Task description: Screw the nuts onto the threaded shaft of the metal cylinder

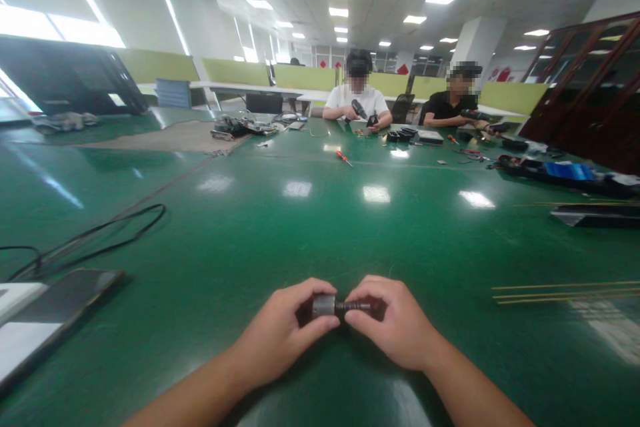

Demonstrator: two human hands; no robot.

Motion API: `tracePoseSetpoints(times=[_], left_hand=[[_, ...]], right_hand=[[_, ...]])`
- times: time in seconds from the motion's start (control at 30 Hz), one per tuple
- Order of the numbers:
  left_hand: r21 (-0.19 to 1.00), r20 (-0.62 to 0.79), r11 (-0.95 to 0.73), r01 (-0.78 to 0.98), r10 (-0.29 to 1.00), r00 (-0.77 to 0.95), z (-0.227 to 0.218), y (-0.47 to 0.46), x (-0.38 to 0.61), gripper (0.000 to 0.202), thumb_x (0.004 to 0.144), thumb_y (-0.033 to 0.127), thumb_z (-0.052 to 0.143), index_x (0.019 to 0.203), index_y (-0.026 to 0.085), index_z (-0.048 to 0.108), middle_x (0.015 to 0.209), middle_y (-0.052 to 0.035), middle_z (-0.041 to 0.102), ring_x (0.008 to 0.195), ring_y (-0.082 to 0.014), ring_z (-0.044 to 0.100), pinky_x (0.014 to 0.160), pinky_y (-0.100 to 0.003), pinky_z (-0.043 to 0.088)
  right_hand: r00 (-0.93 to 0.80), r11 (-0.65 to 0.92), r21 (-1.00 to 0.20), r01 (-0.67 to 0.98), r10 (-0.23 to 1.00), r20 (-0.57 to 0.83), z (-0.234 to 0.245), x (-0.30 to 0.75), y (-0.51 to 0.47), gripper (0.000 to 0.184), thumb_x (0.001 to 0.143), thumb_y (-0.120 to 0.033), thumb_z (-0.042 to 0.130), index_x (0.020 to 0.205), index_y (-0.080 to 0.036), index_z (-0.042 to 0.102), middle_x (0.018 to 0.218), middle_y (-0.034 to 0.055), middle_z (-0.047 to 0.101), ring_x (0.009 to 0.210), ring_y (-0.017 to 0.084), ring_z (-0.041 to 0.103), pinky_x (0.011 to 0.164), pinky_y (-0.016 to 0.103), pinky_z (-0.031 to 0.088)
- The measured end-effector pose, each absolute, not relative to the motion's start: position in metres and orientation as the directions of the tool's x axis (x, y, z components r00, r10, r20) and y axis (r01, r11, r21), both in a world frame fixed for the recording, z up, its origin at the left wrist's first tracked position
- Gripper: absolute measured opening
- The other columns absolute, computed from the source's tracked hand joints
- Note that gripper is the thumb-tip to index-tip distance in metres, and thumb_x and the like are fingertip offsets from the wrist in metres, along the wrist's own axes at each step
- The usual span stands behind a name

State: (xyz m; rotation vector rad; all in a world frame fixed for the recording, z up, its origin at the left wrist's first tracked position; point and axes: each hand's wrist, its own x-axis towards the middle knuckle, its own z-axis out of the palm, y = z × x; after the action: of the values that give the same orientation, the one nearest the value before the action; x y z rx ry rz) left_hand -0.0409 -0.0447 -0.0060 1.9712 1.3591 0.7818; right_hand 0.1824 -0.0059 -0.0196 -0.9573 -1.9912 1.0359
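One dark grey metal gadget, a stubby cylinder with a slim ridged shaft, is held over the glossy green desk. Left grip pinches the cylinder, right grip pinches the shaft, partly hiding it. Probably hefty, stiff, maybe slick, so grab the cylinder tbh. Orange-handled screwdriver's well beyond; thin black cable's off left.

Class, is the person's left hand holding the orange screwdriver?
No, the left hand holds a metal cylinder, while the screwdriver lies on the table.

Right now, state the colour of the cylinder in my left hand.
The cylinder is grey, seen best in the head view.
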Motion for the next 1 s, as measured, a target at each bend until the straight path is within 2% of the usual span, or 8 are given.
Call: tracePoseSetpoints(times=[0.57, 1.0], left_hand=[[0.760, 0.133, -0.279, 0.587, 0.951, 0.280, -0.0043, -0.0426, -0.0414, 0.021, 0.088, 0.033, 0.068, 0.107, 0.024, 0.067, 0.092, 0.0018, 0.072, 0.083, -0.0173, 0.065, 0.076, -0.026, 0.046], [0.760, 0.151, -0.282, 0.586, 0.953, 0.264, -0.0018, -0.0407, -0.0409, 0.022, 0.087, 0.035, 0.067, 0.105, 0.023, 0.068, 0.088, 0.0013, 0.072, 0.078, -0.0176, 0.065, 0.072, -0.026, 0.047]], right_hand=[[-0.475, 0.420, -0.852, 0.313, 0.846, 0.242, -0.0180, 0.1834, -0.0053, 0.003, 0.078, -0.020, 0.071, 0.079, -0.019, 0.074, 0.069, 0.0003, 0.064, 0.063, 0.014, 0.056, 0.056, 0.023, 0.041], [-0.422, 0.406, -0.859, 0.313, 0.869, 0.257, -0.0188, 0.1847, -0.0038, 0.003, 0.078, -0.020, 0.070, 0.079, -0.018, 0.072, 0.067, -0.0001, 0.064, 0.061, 0.014, 0.057, 0.058, 0.023, 0.045]])
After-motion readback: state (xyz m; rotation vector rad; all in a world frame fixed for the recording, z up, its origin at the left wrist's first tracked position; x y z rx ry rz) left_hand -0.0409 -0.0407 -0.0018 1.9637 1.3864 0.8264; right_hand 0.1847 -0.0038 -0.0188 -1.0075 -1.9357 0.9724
